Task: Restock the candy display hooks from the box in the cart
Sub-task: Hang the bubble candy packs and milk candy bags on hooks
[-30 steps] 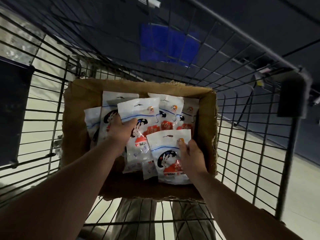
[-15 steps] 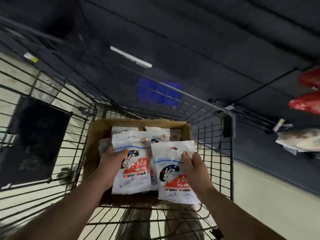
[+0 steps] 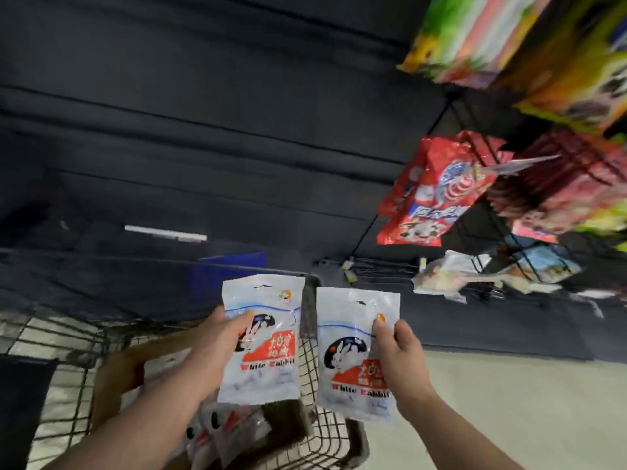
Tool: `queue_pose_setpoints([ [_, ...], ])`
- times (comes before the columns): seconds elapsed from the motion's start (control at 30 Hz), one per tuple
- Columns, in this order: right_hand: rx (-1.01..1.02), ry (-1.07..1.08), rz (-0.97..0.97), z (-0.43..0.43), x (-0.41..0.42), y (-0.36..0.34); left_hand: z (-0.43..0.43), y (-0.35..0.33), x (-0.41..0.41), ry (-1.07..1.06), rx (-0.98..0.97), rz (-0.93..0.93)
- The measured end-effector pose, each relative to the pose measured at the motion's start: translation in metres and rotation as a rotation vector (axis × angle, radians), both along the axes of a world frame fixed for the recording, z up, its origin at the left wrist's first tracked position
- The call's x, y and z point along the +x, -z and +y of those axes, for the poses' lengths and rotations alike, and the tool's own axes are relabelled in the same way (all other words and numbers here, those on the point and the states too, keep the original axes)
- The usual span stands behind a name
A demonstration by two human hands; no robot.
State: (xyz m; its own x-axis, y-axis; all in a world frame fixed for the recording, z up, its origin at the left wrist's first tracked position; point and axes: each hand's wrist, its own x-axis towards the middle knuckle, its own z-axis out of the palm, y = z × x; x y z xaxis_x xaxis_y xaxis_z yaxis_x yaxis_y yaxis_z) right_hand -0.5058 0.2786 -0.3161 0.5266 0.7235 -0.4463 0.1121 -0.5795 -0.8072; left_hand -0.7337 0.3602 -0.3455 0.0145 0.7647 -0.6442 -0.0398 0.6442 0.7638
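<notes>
My left hand (image 3: 217, 337) grips a white White Rabbit candy bag (image 3: 263, 337) by its left edge, held upright above the cart. My right hand (image 3: 400, 354) pinches a second White Rabbit bag (image 3: 353, 354) at its right edge, beside the first. Below them, the brown cardboard box (image 3: 112, 371) sits in the wire cart (image 3: 68, 344), with more white candy bags (image 3: 224, 429) lying inside it. The display hooks (image 3: 380, 266) stick out from the dark rack at right, one bare, others bearing bags.
Red candy bags (image 3: 431, 198) and colourful packs (image 3: 481, 39) hang on the rack at upper right. A pale bag (image 3: 441, 276) hangs lower down. Dark shelving fills the background, with pale floor at lower right.
Both hands have lifted their bags up out of the box. The view has swung up and right, bringing the hanging candy rack into sight.
</notes>
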Motion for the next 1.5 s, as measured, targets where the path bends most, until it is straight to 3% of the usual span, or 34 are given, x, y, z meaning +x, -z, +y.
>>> queue_pose_setpoints([
  [0.27,0.148,0.214,-0.025,-0.071,0.095,-0.044,-0.027,-0.045,0.115,0.179,0.112,-0.020],
  [0.57,0.243,0.349,-0.098,-0.173,0.237,-0.071,-0.117,-0.072,0.269,0.327,0.145,-0.068],
  [0.83,0.309,0.370,-0.165,-0.239,0.340,-0.088,-0.184,-0.101,0.373,0.313,0.171,-0.113],
  [1.1,0.391,0.329,-0.159,-0.222,0.378,-0.103,-0.182,-0.120,0.396,0.256,0.233,-0.123],
  [1.5,0.376,0.218,-0.174,-0.127,0.409,-0.114,-0.107,-0.131,0.420,0.222,0.229,-0.150],
])
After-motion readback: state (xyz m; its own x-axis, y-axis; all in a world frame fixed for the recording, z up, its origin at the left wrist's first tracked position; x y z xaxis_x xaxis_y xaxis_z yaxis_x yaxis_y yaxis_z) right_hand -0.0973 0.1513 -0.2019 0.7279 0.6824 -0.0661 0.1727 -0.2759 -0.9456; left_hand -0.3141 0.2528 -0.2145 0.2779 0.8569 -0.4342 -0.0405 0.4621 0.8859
